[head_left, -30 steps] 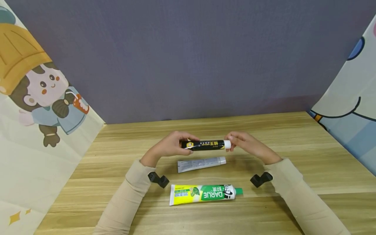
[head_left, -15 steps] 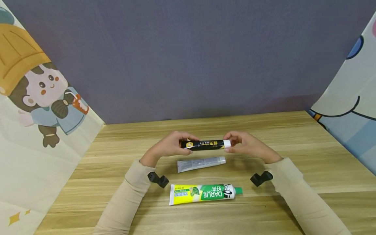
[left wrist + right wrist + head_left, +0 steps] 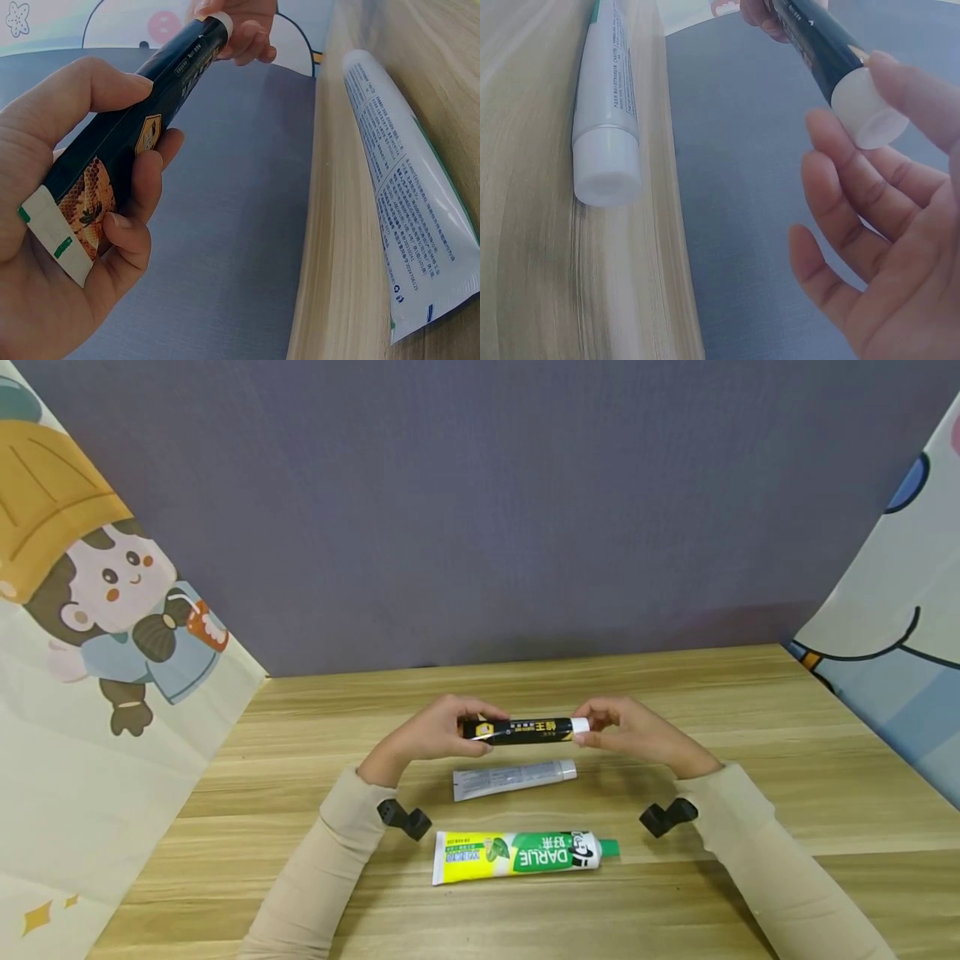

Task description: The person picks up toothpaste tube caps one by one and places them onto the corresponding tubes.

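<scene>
A black toothpaste tube (image 3: 525, 731) with yellow print is held level above the table. My left hand (image 3: 438, 727) grips its flat tail end; in the left wrist view the thumb lies along one side and the fingers (image 3: 146, 184) curl round the other. At the tube's other end, my right hand (image 3: 630, 731) pinches the white cap (image 3: 870, 112) between thumb and index finger. The cap sits on the tube. Below the hands lies a white toothpaste tube (image 3: 513, 779), its printed back up. Nearer the front is a yellow and green toothpaste tube (image 3: 517, 857) with a green cap.
The wood-grain table (image 3: 285, 877) reaches back to a grey-blue panel (image 3: 480, 527). Cartoon-printed cloths (image 3: 150, 652) stand at the left and right sides. Both lying tubes have their caps toward the right.
My right thumb and fingers have shifted on the white cap, spreading and then closing on it again. The left hand, the black tube and the lying tubes stay in place.
</scene>
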A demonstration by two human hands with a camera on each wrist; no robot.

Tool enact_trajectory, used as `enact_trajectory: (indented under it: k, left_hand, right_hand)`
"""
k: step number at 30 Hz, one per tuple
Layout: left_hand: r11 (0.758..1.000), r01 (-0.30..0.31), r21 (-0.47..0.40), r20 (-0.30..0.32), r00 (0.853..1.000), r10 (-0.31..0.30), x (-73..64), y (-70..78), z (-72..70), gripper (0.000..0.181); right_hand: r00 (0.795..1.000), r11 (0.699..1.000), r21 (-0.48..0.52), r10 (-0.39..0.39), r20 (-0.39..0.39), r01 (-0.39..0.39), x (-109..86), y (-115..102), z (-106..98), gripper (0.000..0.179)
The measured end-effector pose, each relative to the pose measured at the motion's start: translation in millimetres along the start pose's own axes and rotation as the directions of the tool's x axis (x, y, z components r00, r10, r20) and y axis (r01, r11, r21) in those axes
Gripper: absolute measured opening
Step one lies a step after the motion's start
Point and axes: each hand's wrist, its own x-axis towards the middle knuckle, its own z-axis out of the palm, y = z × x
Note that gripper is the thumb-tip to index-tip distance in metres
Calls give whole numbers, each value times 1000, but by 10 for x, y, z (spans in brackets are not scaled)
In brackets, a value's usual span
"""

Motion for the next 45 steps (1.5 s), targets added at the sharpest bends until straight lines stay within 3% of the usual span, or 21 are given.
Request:
enact_trajectory:
  k: [7, 18, 30, 40, 45]
  left_hand:
    - [1000, -2, -11, 1, 1000, 2, 0, 8, -3, 43]
    - [1000, 1, 6, -2, 1000, -1, 3, 16, -1, 43]
    - [1000, -13, 14, 5, 1000, 13, 6, 1, -2, 43]
    - [1000, -19, 10, 1, 1000, 19, 8, 6, 2, 42]
    - [1000, -22, 10, 2, 1000, 22, 8, 7, 7, 43]
  right_hand:
    - [1000, 1000, 20, -8, 13, 8, 2, -22, -4, 6]
    - [999, 1000, 26, -10, 43, 9, 16, -8, -9, 20]
    - [999, 999, -32, 15, 40, -13, -1, -22, -4, 28]
    - [998, 999, -17, -46, 46, 47, 13, -22, -1, 37]
    - [998, 999, 16, -41, 52, 40, 13, -26, 5, 42]
